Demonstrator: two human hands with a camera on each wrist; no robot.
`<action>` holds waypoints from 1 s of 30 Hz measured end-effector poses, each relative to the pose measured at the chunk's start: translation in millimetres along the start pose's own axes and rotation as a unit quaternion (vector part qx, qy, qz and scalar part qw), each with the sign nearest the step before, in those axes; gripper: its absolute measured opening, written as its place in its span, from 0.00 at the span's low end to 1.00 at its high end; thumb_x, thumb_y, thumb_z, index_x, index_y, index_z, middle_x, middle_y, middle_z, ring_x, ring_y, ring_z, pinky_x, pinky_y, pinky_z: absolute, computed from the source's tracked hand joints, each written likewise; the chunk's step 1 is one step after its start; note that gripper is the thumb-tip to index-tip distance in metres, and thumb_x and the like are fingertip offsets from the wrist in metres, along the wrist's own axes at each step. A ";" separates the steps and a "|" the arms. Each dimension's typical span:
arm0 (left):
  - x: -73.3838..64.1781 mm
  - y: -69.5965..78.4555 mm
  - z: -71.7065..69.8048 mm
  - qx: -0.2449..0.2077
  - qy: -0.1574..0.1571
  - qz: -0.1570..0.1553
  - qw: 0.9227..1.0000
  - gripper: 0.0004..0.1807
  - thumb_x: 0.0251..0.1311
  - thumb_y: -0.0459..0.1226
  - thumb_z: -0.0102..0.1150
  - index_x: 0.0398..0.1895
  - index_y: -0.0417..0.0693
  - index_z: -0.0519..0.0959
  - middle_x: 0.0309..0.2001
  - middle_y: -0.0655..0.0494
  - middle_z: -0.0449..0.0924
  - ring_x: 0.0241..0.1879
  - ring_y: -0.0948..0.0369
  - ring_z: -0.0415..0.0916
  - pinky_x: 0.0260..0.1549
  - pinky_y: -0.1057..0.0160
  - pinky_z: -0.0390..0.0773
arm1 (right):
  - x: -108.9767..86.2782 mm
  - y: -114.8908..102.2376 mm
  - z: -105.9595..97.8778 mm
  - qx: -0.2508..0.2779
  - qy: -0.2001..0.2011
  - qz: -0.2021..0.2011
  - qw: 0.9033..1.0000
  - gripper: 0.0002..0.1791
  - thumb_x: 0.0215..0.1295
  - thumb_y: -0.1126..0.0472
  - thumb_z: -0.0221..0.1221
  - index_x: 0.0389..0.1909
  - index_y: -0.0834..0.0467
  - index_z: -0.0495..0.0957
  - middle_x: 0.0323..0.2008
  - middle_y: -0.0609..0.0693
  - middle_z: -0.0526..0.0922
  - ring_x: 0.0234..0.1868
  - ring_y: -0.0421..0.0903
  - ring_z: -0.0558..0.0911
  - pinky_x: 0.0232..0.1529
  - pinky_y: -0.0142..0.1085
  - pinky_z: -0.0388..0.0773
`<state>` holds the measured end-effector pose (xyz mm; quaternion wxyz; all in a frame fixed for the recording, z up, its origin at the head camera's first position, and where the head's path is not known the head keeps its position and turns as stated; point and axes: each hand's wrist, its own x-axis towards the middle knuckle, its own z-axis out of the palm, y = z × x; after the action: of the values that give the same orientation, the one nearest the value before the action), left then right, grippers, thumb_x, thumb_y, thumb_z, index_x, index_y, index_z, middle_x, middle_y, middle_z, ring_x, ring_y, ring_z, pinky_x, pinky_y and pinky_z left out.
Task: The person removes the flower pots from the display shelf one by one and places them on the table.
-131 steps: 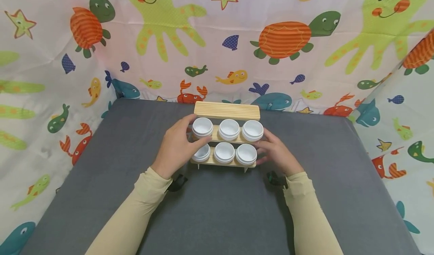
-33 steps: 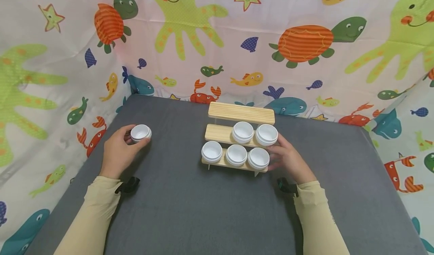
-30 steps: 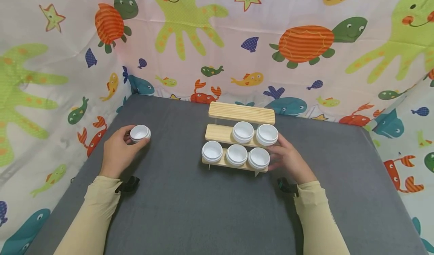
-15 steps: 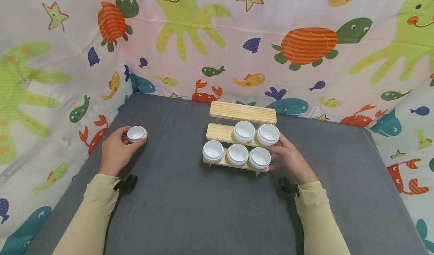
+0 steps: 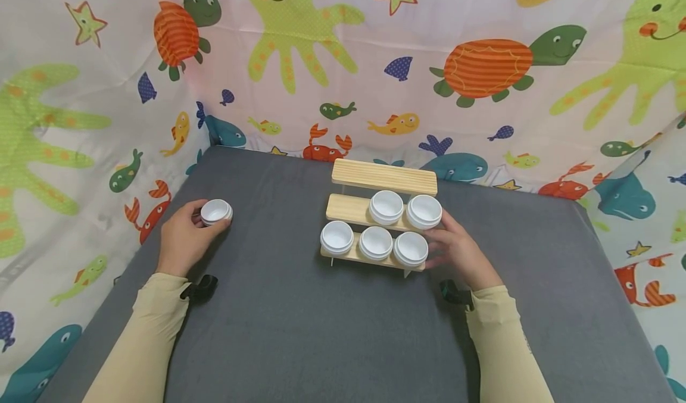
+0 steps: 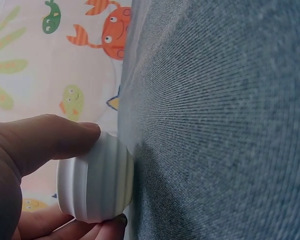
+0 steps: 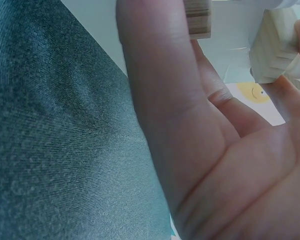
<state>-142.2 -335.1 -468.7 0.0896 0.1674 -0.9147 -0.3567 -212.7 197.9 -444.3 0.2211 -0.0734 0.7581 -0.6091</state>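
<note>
My left hand [image 5: 184, 236] holds a small white jar [image 5: 216, 211] at the far left of the table. The left wrist view shows thumb and fingers pinching the jar [image 6: 97, 180] by its ridged side, its base at or just above the cloth. At centre right stands a three-tier wooden rack [image 5: 345, 209] with clear side panels. Two white jars [image 5: 386, 206] sit on its middle shelf and three [image 5: 336, 237] on the lowest. Spread, fairly straight fingers of my right hand [image 5: 463, 254] touch the rack's right end; in the right wrist view they reach its shelf ends [image 7: 272, 50].
Grey cloth covers the table [image 5: 300, 331]. Printed fabric walls [image 5: 321, 52] with sea animals rise behind it and on both sides. The rack's top shelf [image 5: 384, 175] carries no jar. Black straps [image 5: 200, 289] are on both wrists.
My left hand has taken the left jar off the middle shelf and carried it leftward. In the last half second it hardly moves. The right hand has stayed by the rack's right end.
</note>
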 end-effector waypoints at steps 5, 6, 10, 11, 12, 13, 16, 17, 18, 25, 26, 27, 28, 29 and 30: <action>-0.3 -4.2 1.7 -0.002 0.000 -0.002 1.000 0.45 0.66 0.56 0.73 0.77 0.38 0.71 0.68 0.33 0.79 0.63 0.39 0.82 0.62 0.38 0.82 | -1.0 1.6 2.2 -0.003 0.001 -0.003 1.000 0.39 0.83 0.54 0.48 0.89 0.40 0.46 0.82 0.61 0.59 0.53 0.52 0.88 0.45 0.54 0.90; -0.2 -5.0 1.9 -0.002 0.000 -0.004 1.000 0.45 0.66 0.56 0.73 0.77 0.38 0.71 0.68 0.33 0.79 0.63 0.39 0.82 0.62 0.38 0.82 | -1.0 2.1 2.5 -0.003 0.001 -0.004 1.000 0.39 0.83 0.54 0.48 0.89 0.40 0.46 0.82 0.61 0.59 0.53 0.52 0.88 0.45 0.54 0.90; 0.1 -7.6 2.6 -0.008 0.002 -0.012 1.000 0.45 0.67 0.55 0.72 0.77 0.38 0.70 0.68 0.33 0.79 0.64 0.39 0.81 0.63 0.37 0.81 | -1.1 3.8 3.3 -0.001 0.004 -0.007 1.000 0.39 0.83 0.55 0.48 0.89 0.41 0.47 0.81 0.61 0.60 0.52 0.51 0.89 0.44 0.54 0.90; 0.2 -8.3 2.7 -0.009 0.002 -0.014 1.000 0.45 0.67 0.55 0.72 0.77 0.37 0.70 0.69 0.33 0.78 0.64 0.38 0.80 0.64 0.37 0.81 | -1.0 4.4 3.4 -0.001 0.005 -0.006 1.000 0.39 0.83 0.55 0.48 0.89 0.41 0.47 0.81 0.61 0.60 0.52 0.51 0.89 0.44 0.54 0.90; 0.4 -9.1 2.9 -0.010 0.002 -0.015 1.000 0.45 0.67 0.55 0.72 0.78 0.37 0.70 0.69 0.32 0.78 0.64 0.38 0.80 0.64 0.37 0.81 | -0.9 5.0 3.3 -0.002 0.005 -0.007 1.000 0.39 0.83 0.55 0.48 0.89 0.41 0.47 0.81 0.62 0.60 0.52 0.51 0.89 0.44 0.54 0.90; 0.5 -10.0 3.1 -0.012 0.002 -0.016 1.000 0.45 0.67 0.54 0.72 0.78 0.37 0.69 0.69 0.32 0.78 0.64 0.38 0.80 0.64 0.37 0.81 | -0.8 5.6 3.2 -0.002 0.005 -0.007 1.000 0.39 0.83 0.55 0.47 0.89 0.41 0.47 0.81 0.62 0.61 0.52 0.51 0.89 0.44 0.54 0.90; 1.4 -11.8 3.0 -0.014 -0.001 -0.020 1.000 0.46 0.67 0.55 0.72 0.78 0.37 0.69 0.70 0.32 0.78 0.65 0.38 0.80 0.64 0.37 0.81 | -0.4 6.0 2.9 -0.004 0.006 -0.007 1.000 0.39 0.82 0.55 0.47 0.89 0.40 0.47 0.80 0.61 0.62 0.53 0.51 0.89 0.44 0.54 0.90; 2.1 -11.8 2.5 -0.015 -0.002 -0.021 1.000 0.46 0.67 0.56 0.72 0.78 0.38 0.69 0.70 0.32 0.78 0.65 0.38 0.80 0.64 0.37 0.81 | 0.0 5.4 2.5 -0.004 0.005 -0.006 1.000 0.39 0.83 0.55 0.47 0.89 0.40 0.47 0.80 0.61 0.62 0.53 0.52 0.89 0.44 0.54 0.90; 2.7 -11.7 2.0 -0.016 -0.004 -0.023 1.000 0.46 0.67 0.56 0.72 0.78 0.38 0.69 0.70 0.32 0.77 0.65 0.38 0.80 0.64 0.37 0.81 | 0.1 4.6 2.2 -0.003 0.005 -0.006 1.000 0.39 0.83 0.55 0.47 0.89 0.40 0.47 0.80 0.62 0.62 0.53 0.52 0.88 0.45 0.54 0.90; 6.5 -10.2 -0.9 -0.016 -0.014 -0.027 0.999 0.47 0.67 0.57 0.72 0.79 0.38 0.68 0.70 0.32 0.77 0.65 0.38 0.80 0.64 0.36 0.80 | 0.6 0.6 0.1 0.000 0.001 -0.001 1.000 0.38 0.83 0.54 0.47 0.89 0.38 0.47 0.81 0.60 0.61 0.57 0.54 0.87 0.46 0.56 0.90; 6.7 -10.0 -1.3 -0.017 -0.015 -0.028 0.999 0.47 0.66 0.56 0.72 0.79 0.38 0.68 0.70 0.32 0.77 0.65 0.38 0.80 0.64 0.36 0.80 | 0.5 0.0 0.3 0.001 0.000 0.000 1.000 0.38 0.83 0.54 0.47 0.89 0.38 0.46 0.81 0.60 0.61 0.56 0.54 0.87 0.46 0.55 0.90; 6.8 -9.7 -1.7 -0.017 -0.016 -0.029 0.999 0.47 0.66 0.56 0.72 0.79 0.38 0.68 0.70 0.32 0.77 0.65 0.38 0.80 0.64 0.36 0.80 | 0.4 -0.5 0.3 0.001 0.000 0.000 1.000 0.38 0.83 0.54 0.47 0.89 0.38 0.46 0.81 0.60 0.60 0.56 0.54 0.88 0.46 0.55 0.90; 6.9 -9.5 -2.1 -0.018 -0.017 -0.031 0.999 0.47 0.66 0.56 0.72 0.79 0.38 0.68 0.70 0.32 0.77 0.65 0.38 0.80 0.64 0.36 0.80 | 0.2 -1.1 0.4 0.002 -0.002 0.000 1.000 0.39 0.83 0.54 0.47 0.89 0.39 0.46 0.82 0.60 0.60 0.55 0.53 0.88 0.46 0.55 0.90; 6.9 -9.2 -2.5 -0.018 -0.018 -0.033 0.999 0.47 0.66 0.56 0.73 0.79 0.38 0.68 0.70 0.32 0.77 0.66 0.38 0.79 0.64 0.36 0.80 | 0.0 -1.6 0.6 0.003 -0.003 0.000 1.000 0.39 0.83 0.55 0.47 0.89 0.40 0.46 0.82 0.61 0.60 0.54 0.52 0.88 0.45 0.55 0.90; 7.0 -8.8 -2.9 -0.018 -0.019 -0.035 0.999 0.47 0.66 0.56 0.73 0.79 0.38 0.68 0.71 0.32 0.77 0.66 0.38 0.79 0.64 0.36 0.80 | -0.1 -2.2 0.9 0.005 -0.003 0.001 1.000 0.39 0.83 0.55 0.47 0.89 0.40 0.46 0.82 0.60 0.60 0.53 0.51 0.89 0.45 0.54 0.90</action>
<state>-145.7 -345.6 -472.3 0.0629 0.1910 -0.9031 -0.3794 -212.6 196.6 -442.3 0.2247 -0.0735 0.7541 -0.6127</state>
